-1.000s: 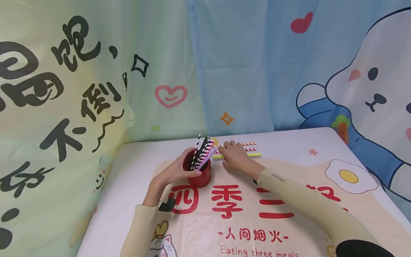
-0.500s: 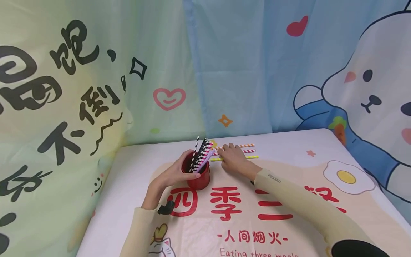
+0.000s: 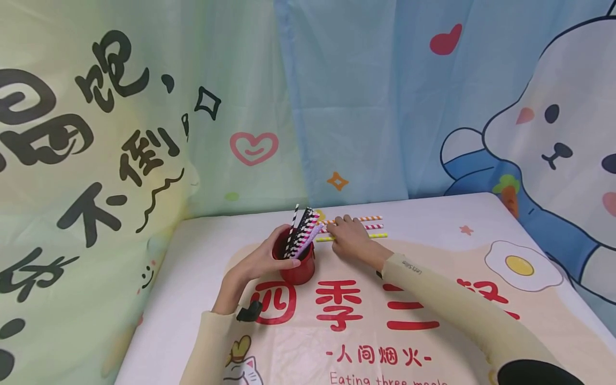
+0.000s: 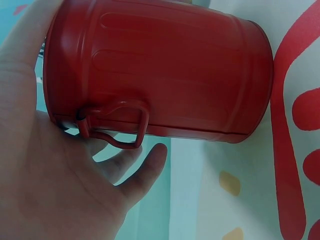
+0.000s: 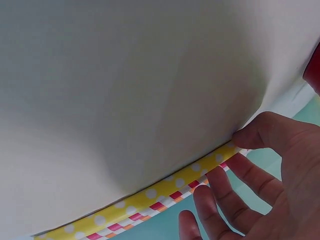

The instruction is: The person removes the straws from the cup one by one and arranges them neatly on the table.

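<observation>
My left hand holds a small red metal bucket at its rim, thumb on the near side. In the left wrist view the bucket shows a wire side handle beside the palm. Several paper straws, black-and-white, pink-striped and lilac, lean upright inside it. My right hand is over loose straws to its right. In the right wrist view, its thumb and forefinger pinch the end of a yellow dotted straw; the other fingers are loosely bent. A red-and-white checked straw lies along it.
Past the right hand, ends of an orange-striped straw and a red-striped straw show on the table. The printed tablecloth reaches back to a patterned curtain. Bucket and right hand are close together.
The head view has shifted slightly between the first frame and the second. Both hands, the bucket and the straws otherwise keep their places.
</observation>
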Demonstrator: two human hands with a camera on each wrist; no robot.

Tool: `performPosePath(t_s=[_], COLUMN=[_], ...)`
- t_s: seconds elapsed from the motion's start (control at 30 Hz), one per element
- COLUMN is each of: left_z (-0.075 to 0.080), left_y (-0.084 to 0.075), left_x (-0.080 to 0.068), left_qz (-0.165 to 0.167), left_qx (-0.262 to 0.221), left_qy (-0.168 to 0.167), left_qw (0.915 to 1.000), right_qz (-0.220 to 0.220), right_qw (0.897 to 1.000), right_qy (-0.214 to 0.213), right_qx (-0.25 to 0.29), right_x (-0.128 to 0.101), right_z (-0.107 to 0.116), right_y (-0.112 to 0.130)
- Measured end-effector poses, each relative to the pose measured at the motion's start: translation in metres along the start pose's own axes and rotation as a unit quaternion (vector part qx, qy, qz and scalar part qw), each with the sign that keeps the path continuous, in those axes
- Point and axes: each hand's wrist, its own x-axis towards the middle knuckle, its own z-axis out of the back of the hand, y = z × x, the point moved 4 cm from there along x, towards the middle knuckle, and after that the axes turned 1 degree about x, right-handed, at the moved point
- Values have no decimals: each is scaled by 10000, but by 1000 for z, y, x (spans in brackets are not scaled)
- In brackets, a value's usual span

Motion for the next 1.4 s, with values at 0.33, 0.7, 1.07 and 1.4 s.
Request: performPosePath(t_s=[0.33,0.7,1.07,1.4], left_z=[1,1,1,1], left_y=[0,0,0,0], left_x=[-1,-2,-1,0], left_qz=[-10,-10,-45,-106], left_qx=[-25,-37,-72,-84], left_qy=[33,57,70,29], left_qw=[10000,10000,9999,9999], right_qz=[149,86,-450,-265], right_qw=[9996,9986,9499,8448], right_qy=[-228,-408,-534,-746], right_qx=[-55,325,3046,5291], right_x=[-3,-10,-26,-50], right_z=[2,10,20,27], right_y=[0,-2,0,25])
